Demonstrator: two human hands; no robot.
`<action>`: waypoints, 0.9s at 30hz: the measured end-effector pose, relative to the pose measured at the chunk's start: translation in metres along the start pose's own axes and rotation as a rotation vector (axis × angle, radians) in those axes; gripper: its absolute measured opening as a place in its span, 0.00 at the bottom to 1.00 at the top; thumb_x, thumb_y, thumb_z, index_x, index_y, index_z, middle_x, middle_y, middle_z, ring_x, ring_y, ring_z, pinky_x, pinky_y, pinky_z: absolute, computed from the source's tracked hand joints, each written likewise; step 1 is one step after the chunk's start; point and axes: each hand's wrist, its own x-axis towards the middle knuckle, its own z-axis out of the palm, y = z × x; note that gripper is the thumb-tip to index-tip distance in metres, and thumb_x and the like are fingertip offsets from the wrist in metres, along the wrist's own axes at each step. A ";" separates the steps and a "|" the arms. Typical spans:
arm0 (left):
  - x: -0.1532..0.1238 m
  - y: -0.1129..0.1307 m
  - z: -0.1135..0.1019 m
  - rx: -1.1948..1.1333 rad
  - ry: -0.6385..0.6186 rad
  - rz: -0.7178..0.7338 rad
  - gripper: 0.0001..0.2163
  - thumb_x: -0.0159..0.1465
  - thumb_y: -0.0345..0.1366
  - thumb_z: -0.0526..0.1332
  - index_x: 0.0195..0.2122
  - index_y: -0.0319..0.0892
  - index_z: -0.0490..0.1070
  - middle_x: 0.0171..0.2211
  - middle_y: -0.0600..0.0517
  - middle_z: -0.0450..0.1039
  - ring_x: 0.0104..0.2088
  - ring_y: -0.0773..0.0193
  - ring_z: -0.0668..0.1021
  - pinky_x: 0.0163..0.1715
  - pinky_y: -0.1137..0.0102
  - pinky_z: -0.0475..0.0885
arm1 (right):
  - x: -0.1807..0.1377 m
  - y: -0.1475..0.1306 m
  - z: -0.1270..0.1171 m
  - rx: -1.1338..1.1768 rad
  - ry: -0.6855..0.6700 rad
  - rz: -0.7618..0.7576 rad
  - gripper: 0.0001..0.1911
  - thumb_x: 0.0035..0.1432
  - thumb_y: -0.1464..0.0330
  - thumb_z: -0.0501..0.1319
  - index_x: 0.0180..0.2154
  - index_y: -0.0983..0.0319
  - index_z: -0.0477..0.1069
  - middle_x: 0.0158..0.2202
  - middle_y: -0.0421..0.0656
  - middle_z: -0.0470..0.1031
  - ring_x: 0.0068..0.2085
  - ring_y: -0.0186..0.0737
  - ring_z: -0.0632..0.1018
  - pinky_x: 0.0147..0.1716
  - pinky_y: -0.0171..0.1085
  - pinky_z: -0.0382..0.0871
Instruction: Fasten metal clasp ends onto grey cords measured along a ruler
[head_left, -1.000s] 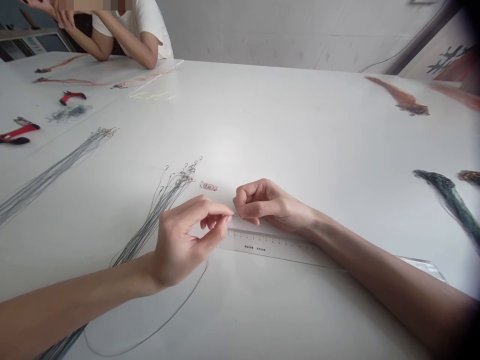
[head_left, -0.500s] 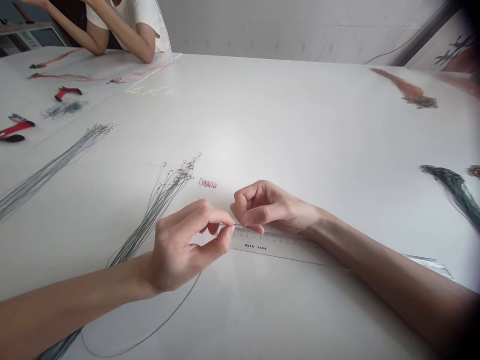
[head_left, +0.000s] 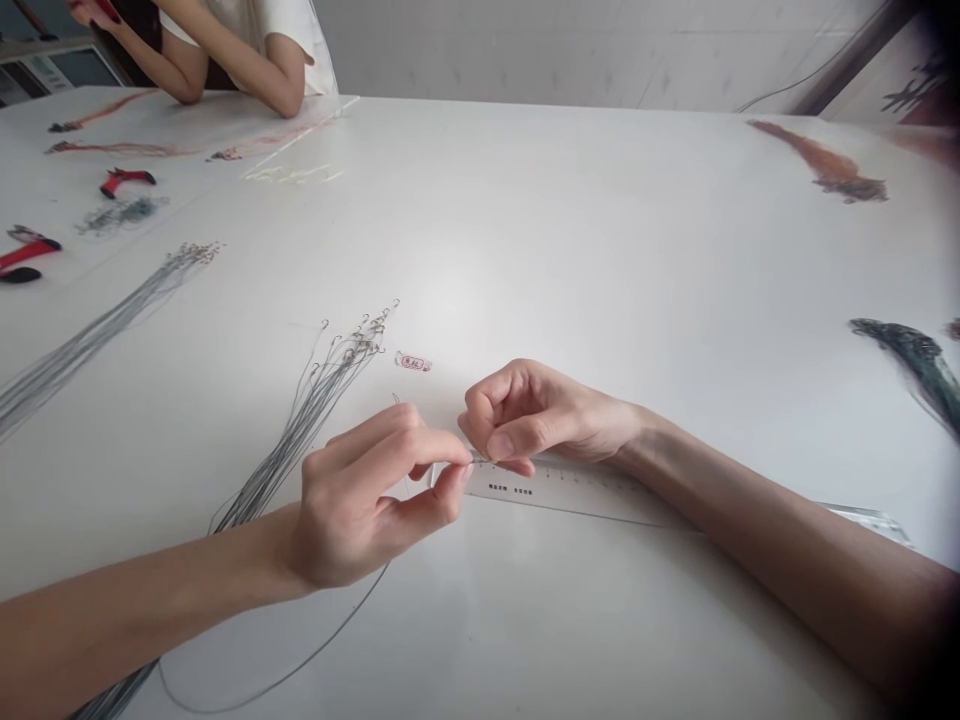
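Observation:
My left hand (head_left: 367, 495) and my right hand (head_left: 536, 415) meet fingertip to fingertip over the left end of a clear plastic ruler (head_left: 592, 490) lying on the white table (head_left: 525, 230). Both pinch a thin grey wire (head_left: 300, 665), which loops down and left under my left wrist. Each hand is closed in a pinch. Just left of my left hand lies a bundle of similar wires with hooked ends (head_left: 315, 400).
A small red-and-white label (head_left: 413, 362) lies beyond the hands. A second wire bundle (head_left: 97, 325) and red-handled pliers (head_left: 22, 258) sit far left. Another person (head_left: 247, 50) leans on the far left corner. Feather-like pieces (head_left: 911, 365) lie at the right.
Both hands stay pinched together over the ruler's end. The view has tilted up slightly, so the table's things sit a little higher in the picture. The other person's arm has shifted.

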 end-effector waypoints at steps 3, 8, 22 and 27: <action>0.000 0.000 0.000 -0.001 0.005 0.019 0.09 0.57 0.18 0.57 0.31 0.39 0.66 0.20 0.56 0.62 0.20 0.73 0.62 0.17 0.75 0.63 | 0.000 0.000 0.000 -0.006 -0.005 0.007 0.06 0.52 0.77 0.59 0.23 0.68 0.67 0.18 0.36 0.66 0.22 0.25 0.65 0.24 0.29 0.59; 0.000 0.000 -0.001 0.014 -0.035 0.029 0.09 0.56 0.18 0.57 0.30 0.39 0.66 0.19 0.57 0.61 0.20 0.73 0.62 0.16 0.75 0.62 | 0.000 -0.001 -0.001 -0.003 -0.024 0.005 0.07 0.52 0.76 0.60 0.23 0.68 0.67 0.18 0.36 0.65 0.21 0.25 0.65 0.23 0.28 0.60; 0.000 0.005 -0.005 0.067 -0.133 -0.019 0.08 0.58 0.20 0.56 0.29 0.40 0.65 0.18 0.59 0.60 0.17 0.75 0.60 0.14 0.78 0.59 | 0.000 -0.001 0.000 0.021 -0.034 0.028 0.07 0.51 0.75 0.63 0.23 0.69 0.68 0.18 0.36 0.65 0.20 0.25 0.65 0.21 0.28 0.59; 0.001 0.004 -0.005 0.038 -0.130 0.002 0.09 0.57 0.19 0.56 0.28 0.40 0.64 0.18 0.59 0.60 0.18 0.74 0.60 0.15 0.77 0.60 | 0.000 -0.001 0.000 0.031 -0.044 0.027 0.07 0.51 0.74 0.63 0.24 0.69 0.69 0.18 0.37 0.65 0.20 0.25 0.65 0.21 0.28 0.60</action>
